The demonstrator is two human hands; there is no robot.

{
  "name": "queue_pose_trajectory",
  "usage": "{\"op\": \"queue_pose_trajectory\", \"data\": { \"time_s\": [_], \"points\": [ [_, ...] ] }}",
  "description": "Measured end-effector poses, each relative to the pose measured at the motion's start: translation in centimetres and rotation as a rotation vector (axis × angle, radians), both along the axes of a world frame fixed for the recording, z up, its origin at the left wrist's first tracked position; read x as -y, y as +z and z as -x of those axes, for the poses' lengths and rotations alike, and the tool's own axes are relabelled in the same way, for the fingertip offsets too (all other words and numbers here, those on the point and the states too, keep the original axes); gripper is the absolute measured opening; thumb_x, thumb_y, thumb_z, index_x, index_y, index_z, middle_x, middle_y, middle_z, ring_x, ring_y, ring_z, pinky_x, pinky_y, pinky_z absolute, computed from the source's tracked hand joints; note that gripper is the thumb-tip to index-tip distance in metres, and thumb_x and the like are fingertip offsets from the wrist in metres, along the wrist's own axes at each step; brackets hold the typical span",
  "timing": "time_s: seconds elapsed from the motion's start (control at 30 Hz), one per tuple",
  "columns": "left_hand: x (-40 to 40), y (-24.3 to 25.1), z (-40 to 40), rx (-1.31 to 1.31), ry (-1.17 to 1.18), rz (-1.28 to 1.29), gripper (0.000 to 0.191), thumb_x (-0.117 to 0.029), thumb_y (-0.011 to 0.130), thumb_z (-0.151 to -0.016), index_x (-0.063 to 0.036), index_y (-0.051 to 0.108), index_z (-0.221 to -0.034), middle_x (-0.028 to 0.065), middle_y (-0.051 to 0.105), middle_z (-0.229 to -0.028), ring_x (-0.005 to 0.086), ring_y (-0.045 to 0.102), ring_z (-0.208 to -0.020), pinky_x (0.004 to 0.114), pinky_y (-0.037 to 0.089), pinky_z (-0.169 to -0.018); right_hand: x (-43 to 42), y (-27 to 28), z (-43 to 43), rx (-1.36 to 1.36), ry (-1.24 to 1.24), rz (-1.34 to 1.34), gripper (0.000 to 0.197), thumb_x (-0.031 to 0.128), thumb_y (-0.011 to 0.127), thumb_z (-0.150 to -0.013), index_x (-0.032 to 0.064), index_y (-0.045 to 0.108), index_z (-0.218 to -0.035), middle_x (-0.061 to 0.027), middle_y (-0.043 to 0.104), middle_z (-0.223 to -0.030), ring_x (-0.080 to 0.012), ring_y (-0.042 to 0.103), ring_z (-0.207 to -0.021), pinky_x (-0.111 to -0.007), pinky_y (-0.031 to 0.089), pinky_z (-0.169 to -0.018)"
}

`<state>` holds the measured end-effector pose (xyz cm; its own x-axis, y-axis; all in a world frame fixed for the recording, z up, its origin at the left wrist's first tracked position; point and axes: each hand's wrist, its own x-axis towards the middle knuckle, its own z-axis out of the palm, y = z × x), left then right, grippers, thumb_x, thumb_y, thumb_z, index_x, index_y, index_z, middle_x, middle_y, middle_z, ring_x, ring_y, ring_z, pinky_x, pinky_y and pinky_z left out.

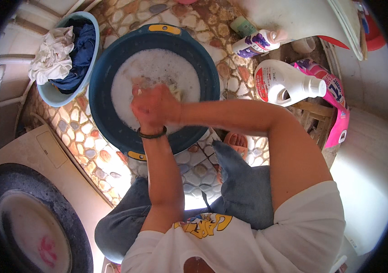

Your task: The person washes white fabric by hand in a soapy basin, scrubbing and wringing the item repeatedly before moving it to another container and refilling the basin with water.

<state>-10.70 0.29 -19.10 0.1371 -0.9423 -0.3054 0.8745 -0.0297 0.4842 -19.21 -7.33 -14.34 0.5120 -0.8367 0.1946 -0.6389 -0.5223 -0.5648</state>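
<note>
A large dark blue plastic tub (211,80) stands on the floor before me, holding foamy water (180,65). My left hand (143,111), with a dark band at its wrist, and my right hand (164,102) press together over the foam, both blurred. Their fingers are curled around a pale wet cloth (176,91), of which only a small bit shows beside my right hand. The rest of it is hidden by the hands and suds.
A light blue basin (95,44) with white (52,54) and navy clothes (84,51) stands at upper left. To the right are a Lux bottle (257,43), a white detergent jug (279,82) and a pink detergent bag (337,126). A front-loading washing machine (26,143) flanks my left side.
</note>
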Motion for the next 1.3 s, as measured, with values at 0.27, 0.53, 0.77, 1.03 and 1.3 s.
{"op": "queue_pose_trajectory", "data": {
  "time_s": [0.27, 0.53, 0.77, 1.03, 1.3],
  "points": [
    [2.7, -0.8, -2.2, 0.994, 0.094, -0.555, 0.035, -0.039, 0.058, -0.090, -0.0054, 0.067, -0.090, 0.0092, 0.064, -0.079, 0.0217, 0.062, -0.070, 0.033, 0.049, -0.065, 4.4, -5.0, 2.1, 0.087, -0.196, -0.674, 0.037, 0.041, 0.058, -0.084, 0.0069, 0.067, -0.073, -0.0141, 0.067, -0.081, -0.0311, 0.065, -0.076, -0.042, 0.050, -0.069],
    [3.7, -4.8, 0.0, 1.988, -0.012, -0.724, 0.033, -0.035, 0.062, -0.088, -0.0046, 0.069, -0.079, 0.0164, 0.064, -0.070, 0.0212, 0.059, -0.059, 0.037, 0.047, -0.059, 4.3, -9.7, 2.6, -0.225, 0.040, -0.399, 0.031, 0.034, 0.058, -0.084, 0.0044, 0.067, -0.084, -0.0157, 0.066, -0.088, -0.0336, 0.063, -0.080, -0.041, 0.049, -0.073],
    [2.8, 1.7, 2.6, 0.440, 0.135, -0.542, 0.031, -0.029, 0.048, -0.097, -0.0027, 0.063, -0.106, 0.0109, 0.065, -0.104, 0.0241, 0.061, -0.092, 0.036, 0.048, -0.082, -0.9, -4.1, 1.6, 0.020, 0.049, -0.022, 0.020, 0.032, 0.061, -0.078, 0.0123, 0.067, -0.078, -0.0139, 0.066, -0.081, -0.0330, 0.062, -0.075, -0.043, 0.048, -0.070],
    [2.4, 3.3, 4.3, 0.310, 0.062, -0.542, 0.034, -0.025, 0.045, -0.097, 0.0001, 0.056, -0.116, 0.0119, 0.058, -0.119, 0.0194, 0.055, -0.106, 0.030, 0.046, -0.089, 0.9, -0.7, 3.0, 0.225, 0.053, 0.084, 0.021, 0.029, 0.060, -0.076, 0.0141, 0.060, -0.062, -0.0110, 0.060, -0.063, -0.0305, 0.062, -0.068, -0.040, 0.049, -0.068],
    [2.5, 5.5, 4.0, 0.349, 0.045, -0.605, 0.042, -0.033, 0.052, -0.095, -0.0008, 0.055, -0.122, 0.0088, 0.060, -0.116, 0.0194, 0.058, -0.102, 0.031, 0.049, -0.082, 1.4, -0.2, 3.0, 0.144, -0.014, 0.004, 0.020, 0.024, 0.057, -0.078, 0.0144, 0.057, -0.060, -0.0088, 0.059, -0.062, -0.0269, 0.061, -0.060, -0.037, 0.050, -0.063]
  ]
}}
